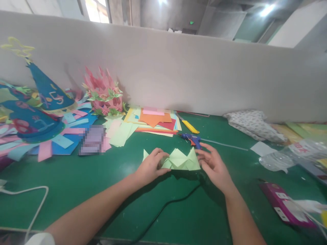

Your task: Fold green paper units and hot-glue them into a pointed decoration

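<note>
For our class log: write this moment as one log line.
left hand: holds folded green paper | right hand: holds same paper | near: glue gun, yellow knife | surface: green table

Two hands [150, 167] [214, 166], one folded green paper [181, 160], one glue gun [192, 139], one yellow knife [189, 126], two blue cone hats [48, 89] [30, 119].

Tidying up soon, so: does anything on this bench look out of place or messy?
Nothing looks damaged or spilled. Both hands, left hand and right hand, hold the folded light-green paper piece. A black cable trails beneath it across the green table.
</note>
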Motion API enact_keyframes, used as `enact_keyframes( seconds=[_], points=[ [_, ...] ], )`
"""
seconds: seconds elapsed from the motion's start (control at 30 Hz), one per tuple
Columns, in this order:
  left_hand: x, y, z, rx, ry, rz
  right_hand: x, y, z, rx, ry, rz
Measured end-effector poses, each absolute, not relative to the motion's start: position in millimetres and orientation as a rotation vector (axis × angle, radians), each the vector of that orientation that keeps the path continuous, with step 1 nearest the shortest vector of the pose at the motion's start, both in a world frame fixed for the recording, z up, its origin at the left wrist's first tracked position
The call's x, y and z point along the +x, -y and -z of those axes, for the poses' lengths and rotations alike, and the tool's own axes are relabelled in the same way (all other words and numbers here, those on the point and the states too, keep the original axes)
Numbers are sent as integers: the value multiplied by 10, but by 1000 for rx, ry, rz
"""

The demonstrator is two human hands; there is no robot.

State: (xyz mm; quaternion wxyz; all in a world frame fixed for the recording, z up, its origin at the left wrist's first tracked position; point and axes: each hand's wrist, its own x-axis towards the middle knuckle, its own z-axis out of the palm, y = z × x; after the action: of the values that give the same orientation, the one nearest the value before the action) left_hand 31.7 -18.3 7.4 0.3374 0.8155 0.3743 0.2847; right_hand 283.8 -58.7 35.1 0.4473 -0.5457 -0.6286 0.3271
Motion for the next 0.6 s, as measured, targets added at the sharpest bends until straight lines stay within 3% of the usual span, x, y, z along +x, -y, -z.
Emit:
enact_keyframes(
  seconds=[0.13, 0.37, 0.6],
  points=[
    [275, 159, -81, 2072, -923, -819, 2681, 623, -408, -1095, 1361, -1039],
    [248, 158, -162, 2062, -942, -921, 2342, 570, -227, -1078, 1386, -1216],
    [228, 195, -286, 2103, -1011, -977, 2081, 438, -328, -1188, 1574, -963]
  ],
)
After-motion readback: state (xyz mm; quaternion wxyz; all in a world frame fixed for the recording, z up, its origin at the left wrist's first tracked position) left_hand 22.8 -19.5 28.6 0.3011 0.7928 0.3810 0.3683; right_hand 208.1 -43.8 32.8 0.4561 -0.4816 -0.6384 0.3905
